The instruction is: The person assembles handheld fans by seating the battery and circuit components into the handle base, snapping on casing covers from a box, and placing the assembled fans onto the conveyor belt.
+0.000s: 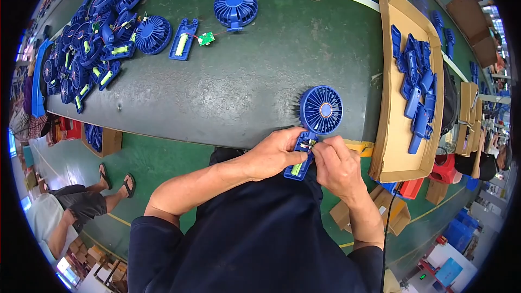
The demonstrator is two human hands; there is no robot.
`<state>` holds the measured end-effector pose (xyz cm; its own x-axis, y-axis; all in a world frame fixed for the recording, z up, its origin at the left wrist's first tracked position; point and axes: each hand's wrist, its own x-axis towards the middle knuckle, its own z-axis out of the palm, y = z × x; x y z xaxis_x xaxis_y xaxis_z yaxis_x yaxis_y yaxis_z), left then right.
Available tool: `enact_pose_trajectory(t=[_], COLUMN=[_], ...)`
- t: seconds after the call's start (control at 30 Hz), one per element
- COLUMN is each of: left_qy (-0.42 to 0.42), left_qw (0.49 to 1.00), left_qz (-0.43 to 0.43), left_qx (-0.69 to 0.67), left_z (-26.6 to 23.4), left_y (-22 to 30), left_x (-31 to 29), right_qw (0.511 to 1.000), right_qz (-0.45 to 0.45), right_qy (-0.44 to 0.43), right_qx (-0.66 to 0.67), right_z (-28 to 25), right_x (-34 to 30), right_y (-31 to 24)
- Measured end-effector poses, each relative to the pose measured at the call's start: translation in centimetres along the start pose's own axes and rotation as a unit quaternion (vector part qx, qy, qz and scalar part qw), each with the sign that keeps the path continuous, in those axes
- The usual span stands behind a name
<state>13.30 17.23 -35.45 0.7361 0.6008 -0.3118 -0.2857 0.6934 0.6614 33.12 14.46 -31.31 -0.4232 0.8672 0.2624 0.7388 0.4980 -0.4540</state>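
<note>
A blue handheld fan (pixel 321 109) lies at the table's near edge, its round head on the tabletop and its opened handle toward me. In that handle shell sit a yellow-green battery (pixel 297 169) and small parts. My left hand (pixel 275 154) grips the handle from the left, thumb across it. My right hand (pixel 337 165) is closed in a pinch over the handle's upper part. A small shiny metal piece shows by its fingertips; I cannot make out what they hold.
Another fan (pixel 235 8) lies farther back, wired to a green circuit board (pixel 206 38) beside a handle shell (pixel 183 39) with a battery. Fan assemblies (pixel 81 49) are heaped at left. A cardboard tray (pixel 384 76) of blue casing pieces (pixel 418 87) stands at right. Someone's sandalled feet (pixel 128 185) are at left.
</note>
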Motion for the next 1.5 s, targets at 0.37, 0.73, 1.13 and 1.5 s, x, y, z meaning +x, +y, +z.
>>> enact_pose_trajectory(t=[0.37, 0.73, 1.13, 1.5], left_qy=[0.006, -0.001, 0.117, 0.142], left_qw=[1.0, 0.999, 0.988, 0.981], left_qz=[0.0, -0.02, -0.003, 0.06], left_qx=[0.003, -0.026, -0.099, -0.114], left_z=[-0.1, -0.4, 0.2, 1.0], left_y=[-0.3, 0.5, 1.6, 0.4], left_x=[0.1, 0.0, 0.3, 0.8], right_qw=[0.998, 0.999, 0.993, 0.998], right_qz=[0.001, 0.009, 0.019, 0.051], right_qy=[-0.036, -0.029, 0.113, 0.025], right_qx=[-0.044, -0.019, 0.026, -0.005], right_z=[-0.5, -0.1, 0.4, 0.8], right_x=[0.4, 1.1, 1.4, -0.1], right_y=[-0.9, -0.8, -0.1, -2.3])
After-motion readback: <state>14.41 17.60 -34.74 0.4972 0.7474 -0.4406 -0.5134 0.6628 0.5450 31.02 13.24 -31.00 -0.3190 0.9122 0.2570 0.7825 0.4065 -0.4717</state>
